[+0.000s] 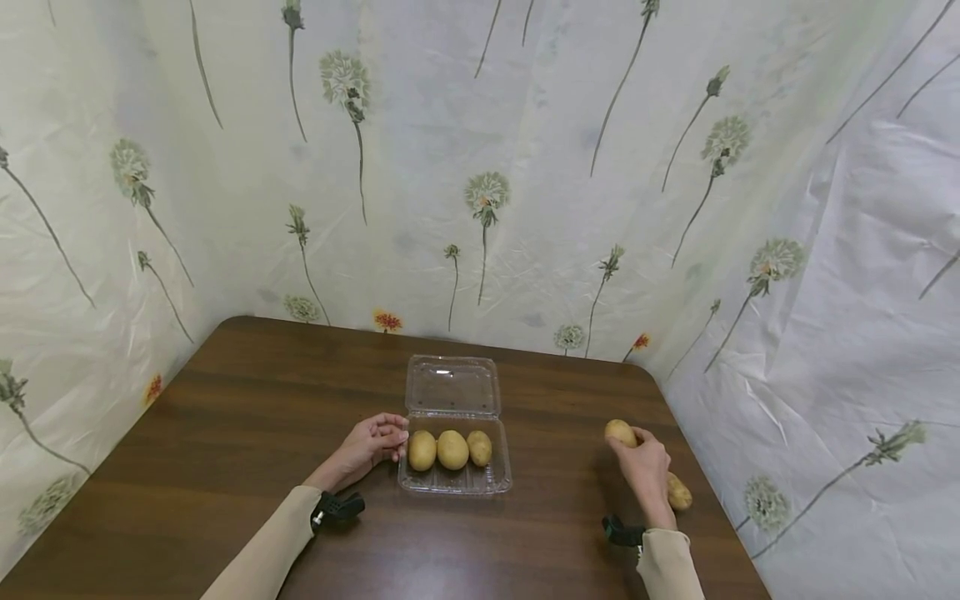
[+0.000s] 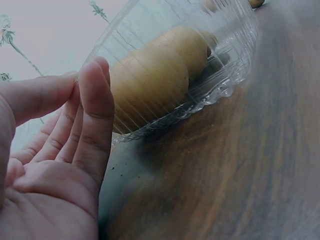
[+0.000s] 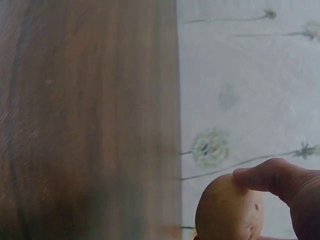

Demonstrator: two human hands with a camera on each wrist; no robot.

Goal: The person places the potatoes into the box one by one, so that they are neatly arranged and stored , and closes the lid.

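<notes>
A clear plastic clamshell box (image 1: 455,483) lies with its lid (image 1: 453,385) folded back. Three potatoes (image 1: 452,451) sit in a row in its base. At the box's left side, my left hand (image 1: 367,450) pinches the rim between thumb and fingers; the left wrist view shows potatoes (image 2: 150,82) through the clear wall. Over the table's right part, my right hand (image 1: 647,467) grips a potato (image 1: 620,432). The right wrist view shows the thumb on top of this potato (image 3: 227,210); the other fingers are mostly hidden there.
Another potato (image 1: 679,492) lies on the table near its right edge, partly behind my right wrist. The brown wooden table (image 1: 300,375) meets a flower-printed curtain (image 1: 420,208) at the back and sides.
</notes>
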